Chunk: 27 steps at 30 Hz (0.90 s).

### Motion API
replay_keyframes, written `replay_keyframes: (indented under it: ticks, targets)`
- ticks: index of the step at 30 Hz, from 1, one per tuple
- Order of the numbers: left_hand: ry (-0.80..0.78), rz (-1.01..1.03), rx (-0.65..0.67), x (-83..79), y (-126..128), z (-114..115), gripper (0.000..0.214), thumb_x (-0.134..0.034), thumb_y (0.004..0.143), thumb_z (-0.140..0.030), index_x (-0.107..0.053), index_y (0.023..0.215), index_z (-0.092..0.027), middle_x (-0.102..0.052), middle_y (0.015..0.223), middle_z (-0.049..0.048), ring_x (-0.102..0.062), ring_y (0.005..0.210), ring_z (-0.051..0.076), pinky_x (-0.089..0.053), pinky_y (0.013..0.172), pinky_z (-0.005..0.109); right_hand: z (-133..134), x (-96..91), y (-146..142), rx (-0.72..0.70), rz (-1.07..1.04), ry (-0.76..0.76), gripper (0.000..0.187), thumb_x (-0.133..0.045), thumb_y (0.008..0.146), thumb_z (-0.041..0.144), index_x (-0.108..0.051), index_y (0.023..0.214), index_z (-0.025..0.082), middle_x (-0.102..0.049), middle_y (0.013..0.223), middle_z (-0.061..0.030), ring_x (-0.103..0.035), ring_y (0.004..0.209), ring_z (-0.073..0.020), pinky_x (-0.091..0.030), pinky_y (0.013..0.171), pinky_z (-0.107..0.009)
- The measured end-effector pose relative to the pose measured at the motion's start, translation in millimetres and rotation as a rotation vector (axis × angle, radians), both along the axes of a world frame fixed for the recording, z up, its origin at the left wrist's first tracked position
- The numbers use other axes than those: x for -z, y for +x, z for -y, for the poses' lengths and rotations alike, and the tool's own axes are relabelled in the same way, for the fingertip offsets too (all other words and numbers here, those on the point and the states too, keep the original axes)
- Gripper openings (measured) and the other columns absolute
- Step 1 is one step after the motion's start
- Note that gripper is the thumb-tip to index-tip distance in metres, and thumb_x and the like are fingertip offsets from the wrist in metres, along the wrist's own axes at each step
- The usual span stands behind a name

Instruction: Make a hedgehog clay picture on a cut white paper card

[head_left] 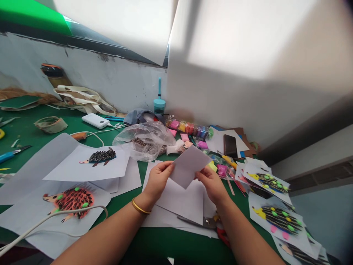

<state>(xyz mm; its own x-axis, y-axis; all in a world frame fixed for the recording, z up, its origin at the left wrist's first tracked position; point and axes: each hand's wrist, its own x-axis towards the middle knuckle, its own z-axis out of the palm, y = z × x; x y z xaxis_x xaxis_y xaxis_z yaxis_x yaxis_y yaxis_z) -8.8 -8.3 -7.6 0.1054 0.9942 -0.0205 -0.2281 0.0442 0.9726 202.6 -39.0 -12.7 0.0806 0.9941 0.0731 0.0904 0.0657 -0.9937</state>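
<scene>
Both hands hold one small white piece of paper (189, 165) up over the green table (33, 129). My left hand (158, 180) pinches its left edge, with a gold bangle on the wrist. My right hand (211, 182) grips its lower right edge. Beneath the hands lies a stack of white sheets (179, 206). Scissors with red handles (206, 222) rest on those sheets under my right forearm.
Hedgehog collage sheets lie at left (100, 157), (71, 200) and at right (271, 182), (280, 219). A clear plastic bag (145, 140), coloured clay packets (190, 129), a dark phone (230, 145), a white power bank (95, 120), a tape roll (51, 124) and a blue-handled knife (12, 152) sit around. A white cable (49, 217) crosses the front left.
</scene>
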Motion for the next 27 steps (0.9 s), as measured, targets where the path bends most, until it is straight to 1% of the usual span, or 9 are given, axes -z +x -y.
replay_keyframes:
  ticks: [2, 4, 5, 7, 10, 12, 15, 21, 27]
  targets:
    - [0.085, -0.092, -0.057, -2.4, -3.1, -1.4, 0.028, -0.072, 0.078, -0.042, -0.076, 0.092, -0.018, -0.074, 0.090, 0.0059, -0.064, 0.081, 0.020, -0.047, 0.072, 0.029, 3.3, -10.3, 2.3, 0.132, 0.150, 0.138, 0.050, -0.065, 0.082, 0.047, -0.056, 0.126, 0.024, -0.068, 0.110, -0.0094, -0.062, 0.099, -0.0257, -0.049, 0.083, -0.040]
    - [0.248, -0.268, -0.066, -7.3, -5.5, -1.0, 0.020, -0.068, 0.082, -0.037, -0.076, 0.090, -0.020, -0.073, 0.089, 0.0058, -0.064, 0.083, 0.020, -0.047, 0.075, 0.029, 10.1, -26.4, 3.7, 0.299, 0.431, 0.324, 0.067, -0.065, 0.084, 0.046, -0.040, 0.143, 0.026, -0.055, 0.137, -0.0129, -0.052, 0.123, -0.0296, -0.044, 0.095, -0.045]
    - [0.341, -0.364, -0.044, -10.4, -6.0, 0.1, 0.018, -0.065, 0.084, -0.034, -0.076, 0.090, -0.021, -0.073, 0.089, 0.0057, -0.064, 0.084, 0.020, -0.047, 0.077, 0.030, 14.2, -35.8, 3.3, 0.347, 0.593, 0.420, 0.067, -0.064, 0.086, 0.044, -0.038, 0.145, 0.026, -0.049, 0.143, -0.0136, -0.046, 0.129, -0.0311, -0.040, 0.100, -0.048]
    - [0.503, -0.525, 0.039, -17.3, -5.5, 3.9, 0.019, -0.059, 0.089, -0.028, -0.075, 0.095, -0.023, -0.072, 0.089, 0.0055, -0.063, 0.085, 0.020, -0.046, 0.078, 0.031, 22.3, -54.9, 0.0, 0.285, 0.903, 0.572, 0.054, -0.064, 0.089, 0.039, -0.049, 0.139, 0.028, -0.054, 0.140, -0.0116, -0.045, 0.129, -0.0324, -0.030, 0.106, -0.049]
    - [0.653, -0.651, 0.127, -26.0, -3.2, 10.8, 0.022, -0.053, 0.092, -0.024, -0.073, 0.100, -0.024, -0.071, 0.090, 0.0059, -0.063, 0.086, 0.020, -0.047, 0.079, 0.032, 29.7, -75.7, -8.8, 0.141, 1.139, 0.605, 0.029, -0.060, 0.093, 0.028, -0.064, 0.121, 0.031, -0.071, 0.114, -0.0046, -0.055, 0.112, -0.0275, -0.028, 0.097, -0.043]
    - [0.710, -0.707, 0.147, -30.3, -2.5, 14.5, 0.023, -0.051, 0.093, -0.023, -0.073, 0.101, -0.023, -0.071, 0.091, 0.0064, -0.063, 0.087, 0.020, -0.047, 0.079, 0.032, 31.4, -81.7, -14.6, 0.076, 1.188, 0.591, 0.018, -0.057, 0.094, 0.023, -0.071, 0.104, 0.030, -0.074, 0.097, -0.0019, -0.057, 0.098, -0.0235, -0.029, 0.089, -0.040]
    - [0.796, -0.793, 0.153, -36.3, -2.0, 18.9, 0.023, -0.051, 0.093, -0.025, -0.072, 0.101, -0.024, -0.071, 0.093, 0.0070, -0.063, 0.089, 0.021, -0.047, 0.081, 0.034, 33.7, -83.2, -21.9, 0.027, 1.210, 0.573, 0.017, -0.055, 0.094, 0.022, -0.071, 0.089, 0.027, -0.073, 0.085, -0.0010, -0.056, 0.087, -0.0204, -0.028, 0.084, -0.039]
    - [0.987, -0.985, 0.200, -50.8, -2.3, 23.0, 0.028, -0.043, 0.096, -0.022, -0.071, 0.091, -0.021, -0.070, 0.088, 0.0084, -0.060, 0.085, 0.022, -0.043, 0.078, 0.036, 43.1, -86.3, -25.9, 0.007, 1.184, 0.536, 0.018, -0.055, 0.091, 0.021, -0.070, 0.084, 0.025, -0.071, 0.078, -0.0014, -0.056, 0.083, -0.0199, -0.027, 0.082, -0.039]
    - [1.033, -1.037, 0.125, -56.6, -26.4, 2.4, 0.024, -0.046, 0.094, -0.021, -0.070, 0.092, -0.022, -0.069, 0.090, 0.0084, -0.058, 0.086, 0.022, -0.043, 0.079, 0.035, 43.3, -89.0, 3.5, 0.050, 1.108, 0.517, 0.015, -0.057, 0.089, 0.021, -0.071, 0.086, 0.025, -0.072, 0.084, -0.0014, -0.059, 0.084, -0.0202, -0.030, 0.081, -0.038]
